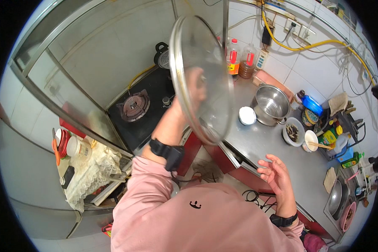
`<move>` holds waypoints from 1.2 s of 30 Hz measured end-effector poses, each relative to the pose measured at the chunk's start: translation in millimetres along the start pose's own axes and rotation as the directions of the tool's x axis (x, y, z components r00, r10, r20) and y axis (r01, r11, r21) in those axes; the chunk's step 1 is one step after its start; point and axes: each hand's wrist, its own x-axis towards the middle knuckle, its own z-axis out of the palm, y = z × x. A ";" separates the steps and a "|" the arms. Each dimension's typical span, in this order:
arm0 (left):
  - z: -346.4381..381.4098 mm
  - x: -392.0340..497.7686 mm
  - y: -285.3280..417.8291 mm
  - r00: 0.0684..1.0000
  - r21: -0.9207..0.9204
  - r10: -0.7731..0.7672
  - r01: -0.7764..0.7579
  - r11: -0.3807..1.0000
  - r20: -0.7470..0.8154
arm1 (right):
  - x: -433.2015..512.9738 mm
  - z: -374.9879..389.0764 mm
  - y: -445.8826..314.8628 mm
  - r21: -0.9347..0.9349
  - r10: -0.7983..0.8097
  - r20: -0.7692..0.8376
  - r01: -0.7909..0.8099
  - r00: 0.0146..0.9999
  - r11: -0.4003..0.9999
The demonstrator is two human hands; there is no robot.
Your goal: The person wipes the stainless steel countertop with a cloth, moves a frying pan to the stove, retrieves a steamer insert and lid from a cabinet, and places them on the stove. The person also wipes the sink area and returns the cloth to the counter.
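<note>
My left hand holds a large glass lid with a metal rim, raised and tilted nearly upright. The hand shows partly through the glass, around the lid's middle. Over the edge of the steel counter, my right hand is held with its fingers apart and nothing in it. An uncovered stainless steel pot stands on the counter, beside a small white bowl. To their right are a clear bowl of dark and pale food strips and a white bowl with chopsticks.
On the left is a black gas stove with a burner, behind a framed glass panel. Oil bottles stand by the tiled wall. A sink lies at the right. Orange scissors and jars stand on a lace cloth.
</note>
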 end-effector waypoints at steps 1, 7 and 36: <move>-15.6 20.3 20.4 0.991 0.182 0.135 -0.137 0.974 0.023 | 8.7 1.3 1.7 -0.013 -0.024 -0.043 0.024 0.999 1.000; -83.8 147.8 112.0 0.886 0.827 0.462 -0.225 0.516 -0.047 | 38.1 12.4 7.4 0.021 -0.154 -0.320 0.170 0.935 0.985; -187.7 441.1 -22.2 0.938 0.986 0.341 0.113 -0.120 -0.066 | 58.5 48.3 10.1 -0.156 -0.307 -0.796 0.313 0.521 0.937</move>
